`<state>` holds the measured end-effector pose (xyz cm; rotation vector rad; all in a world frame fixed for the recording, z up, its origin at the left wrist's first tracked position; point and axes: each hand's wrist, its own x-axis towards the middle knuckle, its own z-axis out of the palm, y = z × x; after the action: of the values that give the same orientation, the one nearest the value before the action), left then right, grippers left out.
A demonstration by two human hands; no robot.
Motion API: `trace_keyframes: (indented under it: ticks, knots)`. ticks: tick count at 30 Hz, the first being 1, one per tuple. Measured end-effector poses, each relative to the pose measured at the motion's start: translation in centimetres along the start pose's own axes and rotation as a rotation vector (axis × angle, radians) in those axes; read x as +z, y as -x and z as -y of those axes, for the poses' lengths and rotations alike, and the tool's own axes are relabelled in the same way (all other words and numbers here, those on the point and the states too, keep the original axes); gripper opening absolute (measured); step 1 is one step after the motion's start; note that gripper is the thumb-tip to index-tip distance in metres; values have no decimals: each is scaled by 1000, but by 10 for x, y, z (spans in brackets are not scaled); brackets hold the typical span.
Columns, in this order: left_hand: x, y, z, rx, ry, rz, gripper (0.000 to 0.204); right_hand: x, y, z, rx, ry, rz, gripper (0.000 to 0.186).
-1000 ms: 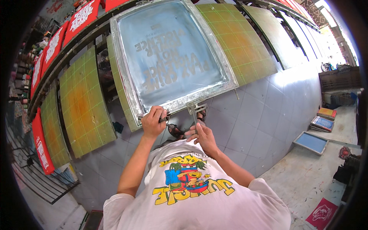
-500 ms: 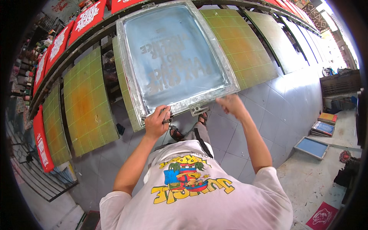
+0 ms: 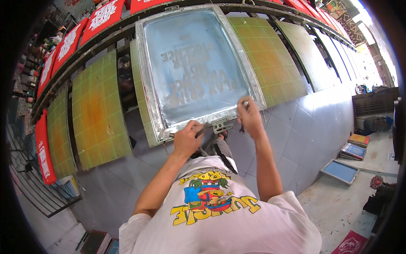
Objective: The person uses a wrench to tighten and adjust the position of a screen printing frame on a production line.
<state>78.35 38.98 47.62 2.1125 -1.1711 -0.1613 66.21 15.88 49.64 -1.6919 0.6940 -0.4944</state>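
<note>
A silk-screen printing frame (image 3: pixel 253 91) with a metal rim lies tilted before me. Its blue-grey mesh (image 3: pixel 190 46) carries mirrored lettering. My left hand (image 3: pixel 187 140) is closed at the frame's near edge, left of centre, around a dark rod-like piece (image 3: pixel 200 131) that sticks out past its fingers. Just right of it, a slotted metal bracket (image 3: pixel 222 126) sits on that edge. Over the frame's near right corner, my right hand (image 3: pixel 251 120) is closed around a thin dark tool (image 3: pixel 242 129), whose ends show above and below the fist; its exact kind is unclear.
Greenish, orange-stained printing boards (image 3: pixel 95 114) with grid lines flank the frame on both sides. Red printed fabric pieces (image 3: pixel 101 19) lie along the far rail. On the right floor a small blue screen (image 3: pixel 341 170) rests near a stack of frames (image 3: pixel 354 150). Grey tiles (image 3: pixel 292 122) lie below.
My right hand has moved left and up over the frame's corner, and the dark tool now shows in it. My left hand has shifted right along the near edge toward the bracket.
</note>
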Motion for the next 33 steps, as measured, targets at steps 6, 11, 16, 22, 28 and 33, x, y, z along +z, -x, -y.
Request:
trace_keyframes:
  ticks: [6,11,16,22,28,33]
  knots:
    - [27,-27,-23,-81,-11,124,28,29,40,-8,-23,683,-59,25]
    - [42,-29,-18,-88,1,67,23,31,37,-32,-201,607,-148,22]
    - [43,-29,-24,-51,1,-21,17,11,27,-26,-316,572,39,14]
    - [47,-29,-35,-104,-23,-63,20,-9,11,-16,-415,628,310,19]
    - [54,-31,-49,-209,-120,-138,28,-17,-12,-18,-393,645,447,22]
    - [61,-26,-65,-483,-33,-106,32,-29,-26,-13,-513,614,648,23]
